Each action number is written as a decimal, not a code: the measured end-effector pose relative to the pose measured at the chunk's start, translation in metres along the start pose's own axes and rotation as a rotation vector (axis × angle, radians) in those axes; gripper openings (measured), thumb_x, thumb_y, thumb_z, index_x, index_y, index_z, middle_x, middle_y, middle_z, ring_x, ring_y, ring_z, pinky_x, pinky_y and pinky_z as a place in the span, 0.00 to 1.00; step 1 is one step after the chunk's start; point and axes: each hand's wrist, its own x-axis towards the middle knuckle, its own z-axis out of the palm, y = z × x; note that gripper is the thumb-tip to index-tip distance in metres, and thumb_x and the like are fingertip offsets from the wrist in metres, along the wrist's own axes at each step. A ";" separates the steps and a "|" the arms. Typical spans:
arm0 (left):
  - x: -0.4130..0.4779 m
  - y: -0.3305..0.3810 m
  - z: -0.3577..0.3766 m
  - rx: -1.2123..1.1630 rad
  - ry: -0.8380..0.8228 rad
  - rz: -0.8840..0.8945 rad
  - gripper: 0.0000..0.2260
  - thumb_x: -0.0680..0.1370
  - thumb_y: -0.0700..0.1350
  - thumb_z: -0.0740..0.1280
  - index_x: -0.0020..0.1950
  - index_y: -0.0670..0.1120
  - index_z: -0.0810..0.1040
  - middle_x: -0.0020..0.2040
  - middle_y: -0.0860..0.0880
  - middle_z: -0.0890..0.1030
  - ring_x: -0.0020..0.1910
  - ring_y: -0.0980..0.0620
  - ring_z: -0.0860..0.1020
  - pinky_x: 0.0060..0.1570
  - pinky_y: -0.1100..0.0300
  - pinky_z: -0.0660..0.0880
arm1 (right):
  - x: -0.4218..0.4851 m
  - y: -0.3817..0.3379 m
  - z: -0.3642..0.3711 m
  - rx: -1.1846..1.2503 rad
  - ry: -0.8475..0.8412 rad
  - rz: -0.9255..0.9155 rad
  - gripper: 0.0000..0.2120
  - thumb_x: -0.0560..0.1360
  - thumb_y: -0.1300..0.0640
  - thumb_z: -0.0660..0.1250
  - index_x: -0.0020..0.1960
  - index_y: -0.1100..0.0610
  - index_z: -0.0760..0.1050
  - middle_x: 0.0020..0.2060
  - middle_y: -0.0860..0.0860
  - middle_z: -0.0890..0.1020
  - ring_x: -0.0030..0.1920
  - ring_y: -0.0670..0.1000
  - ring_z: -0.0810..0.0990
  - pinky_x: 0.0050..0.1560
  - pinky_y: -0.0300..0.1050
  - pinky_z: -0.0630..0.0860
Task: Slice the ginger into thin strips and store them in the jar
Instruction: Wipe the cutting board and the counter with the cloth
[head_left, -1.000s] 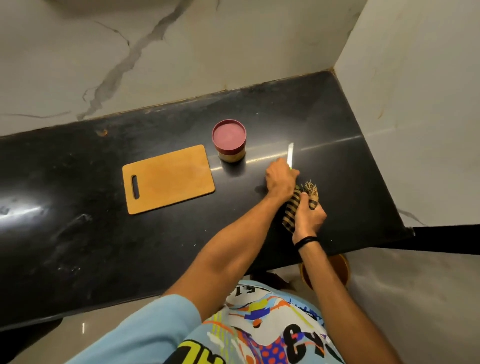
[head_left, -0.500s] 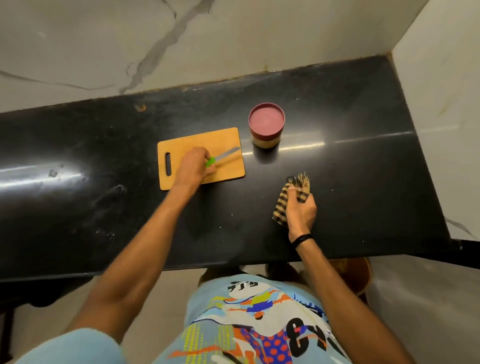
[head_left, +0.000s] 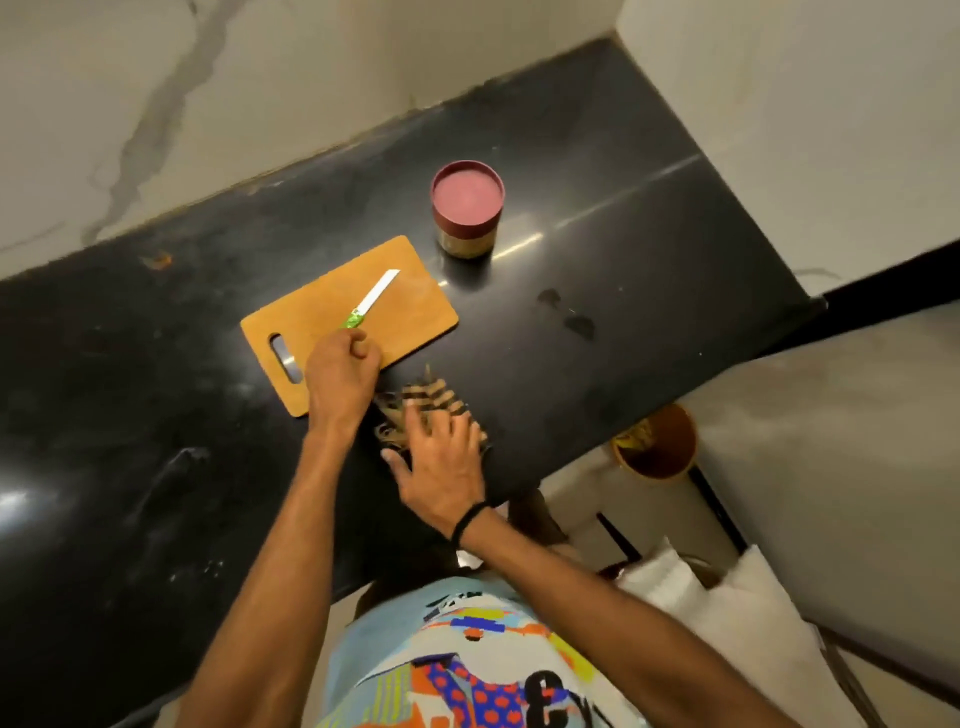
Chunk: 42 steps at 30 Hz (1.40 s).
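Black counter: cutting board laid centrally, lidded jar just beyond, likely for strips. Knife gripped by left hand, blade over board. Checked cloth pressed under flat right hand. Ginger not seen.

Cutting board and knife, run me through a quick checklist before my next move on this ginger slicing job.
1. Cutting board flat on the counter: ok.
2. Knife under control: ok. The left hand grips its green handle, and the blade lies over the board.
3. Ginger on the board: not ok, none is visible anywhere.
4. Jar ready to fill: not ok, the red lid is on.
5. Right hand free: not ok, it rests open on the checked cloth beside the board.
6. Blade clean: cannot tell.
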 end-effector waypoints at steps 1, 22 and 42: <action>-0.008 0.001 0.002 -0.025 -0.013 0.008 0.11 0.78 0.46 0.69 0.57 0.41 0.82 0.47 0.43 0.84 0.46 0.45 0.81 0.48 0.54 0.74 | -0.001 -0.006 0.005 -0.012 0.015 0.005 0.27 0.79 0.39 0.57 0.73 0.53 0.66 0.54 0.56 0.73 0.51 0.58 0.69 0.54 0.58 0.71; -0.014 0.092 0.067 -0.114 -0.098 0.181 0.08 0.80 0.45 0.67 0.55 0.43 0.82 0.40 0.50 0.80 0.42 0.48 0.80 0.46 0.53 0.75 | 0.155 0.109 -0.040 0.032 0.488 0.389 0.10 0.79 0.49 0.65 0.56 0.54 0.79 0.44 0.58 0.77 0.44 0.60 0.75 0.43 0.54 0.74; 0.020 0.191 0.148 -0.194 0.025 0.180 0.22 0.72 0.32 0.57 0.64 0.40 0.78 0.59 0.41 0.77 0.58 0.45 0.77 0.60 0.58 0.74 | 0.175 0.187 -0.066 -0.008 0.451 0.274 0.14 0.79 0.52 0.59 0.62 0.50 0.78 0.46 0.56 0.78 0.46 0.59 0.75 0.45 0.53 0.67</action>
